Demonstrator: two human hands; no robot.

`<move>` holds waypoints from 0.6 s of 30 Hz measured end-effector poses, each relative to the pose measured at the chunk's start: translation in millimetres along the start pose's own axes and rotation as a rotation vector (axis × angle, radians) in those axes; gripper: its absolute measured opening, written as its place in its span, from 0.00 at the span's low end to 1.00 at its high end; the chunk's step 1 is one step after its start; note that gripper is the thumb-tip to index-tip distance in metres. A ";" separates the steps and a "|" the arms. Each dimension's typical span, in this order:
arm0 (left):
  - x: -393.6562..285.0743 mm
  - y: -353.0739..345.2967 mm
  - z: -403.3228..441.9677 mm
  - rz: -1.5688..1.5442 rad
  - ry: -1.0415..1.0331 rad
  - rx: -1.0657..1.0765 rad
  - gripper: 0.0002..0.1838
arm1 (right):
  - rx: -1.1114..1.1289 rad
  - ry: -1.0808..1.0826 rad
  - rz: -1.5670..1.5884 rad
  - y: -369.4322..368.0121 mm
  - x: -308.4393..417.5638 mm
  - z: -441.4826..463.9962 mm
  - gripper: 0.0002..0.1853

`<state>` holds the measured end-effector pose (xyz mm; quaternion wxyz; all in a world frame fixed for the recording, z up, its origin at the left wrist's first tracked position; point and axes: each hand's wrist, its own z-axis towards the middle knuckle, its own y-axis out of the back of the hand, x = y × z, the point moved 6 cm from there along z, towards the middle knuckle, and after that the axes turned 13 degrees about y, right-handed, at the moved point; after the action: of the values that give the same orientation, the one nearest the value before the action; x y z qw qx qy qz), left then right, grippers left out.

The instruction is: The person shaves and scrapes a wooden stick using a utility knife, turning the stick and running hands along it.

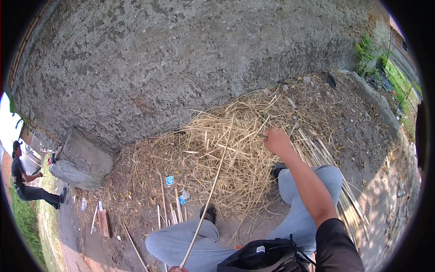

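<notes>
At the bottom edge, my left hand (178, 269) is closed around the lower end of a long, thin bamboo strip (213, 186). Only the fingers of that hand show. The strip slants up and away over a heap of pale shavings (240, 167). My right hand (277, 141) is held out above the right part of the heap, its fingers closed. A small green bit pokes out at its fingertips; what it belongs to I cannot make out. The right hand is apart from the long strip.
A rough grey wall (181, 59) rises behind the heap. Split bamboo lengths (351, 204) lie beside my right leg. A concrete block (84, 158) stands at left, with another person (29, 179) beyond it. A black bag (258, 256) rests at my lap.
</notes>
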<state>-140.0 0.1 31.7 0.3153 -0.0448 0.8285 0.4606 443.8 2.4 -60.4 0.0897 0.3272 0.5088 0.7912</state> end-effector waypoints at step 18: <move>-128.4 -74.1 157.2 -0.915 0.419 0.555 0.18 | -0.015 0.579 0.743 40.4 180.1 -133.6 0.09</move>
<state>64.9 54.4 -9.6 0.3114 -0.4046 0.8595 0.0240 231.4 -30.6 15.4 -0.3430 0.2524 0.3554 0.8321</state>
